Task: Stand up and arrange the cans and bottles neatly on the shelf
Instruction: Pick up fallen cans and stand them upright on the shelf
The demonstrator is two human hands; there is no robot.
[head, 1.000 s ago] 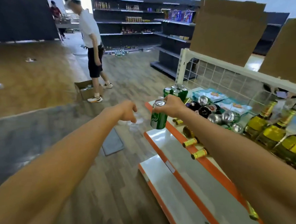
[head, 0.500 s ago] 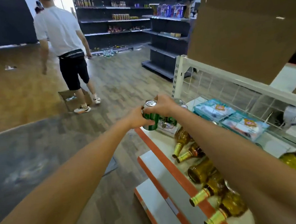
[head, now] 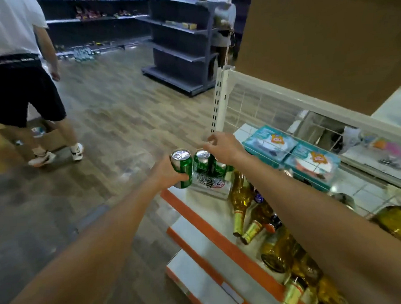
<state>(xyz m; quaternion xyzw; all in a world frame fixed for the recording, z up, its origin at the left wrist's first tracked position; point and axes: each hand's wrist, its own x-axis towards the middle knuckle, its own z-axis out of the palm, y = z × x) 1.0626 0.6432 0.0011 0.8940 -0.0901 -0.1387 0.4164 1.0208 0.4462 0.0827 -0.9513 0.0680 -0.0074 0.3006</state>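
My left hand point(head: 169, 175) grips a green can point(head: 184, 168) upright at the left end of the white shelf with an orange edge point(head: 200, 221). Right beside it stand two more green cans point(head: 203, 163), partly behind my right wrist. Under them lies a silver can with a red and white label point(head: 209, 184). My right hand point(head: 224, 148) hovers above the standing cans with loosely curled fingers and holds nothing that I can make out. Several amber bottles point(head: 241, 196) with gold caps lie on their sides along the shelf to the right, some hidden by my right arm.
Teal packets point(head: 270, 143) lie at the back of the shelf before a wire grid and a white post point(head: 219, 99). Brown cardboard point(head: 328, 38) stands behind. A person in a white shirt point(head: 14, 81) walks on the wood floor at left, near a cardboard box point(head: 50, 137).
The green can has passed from my right hand to my left. My right hand has let go and lifted above the standing cans. The view moved closer to the shelf end.
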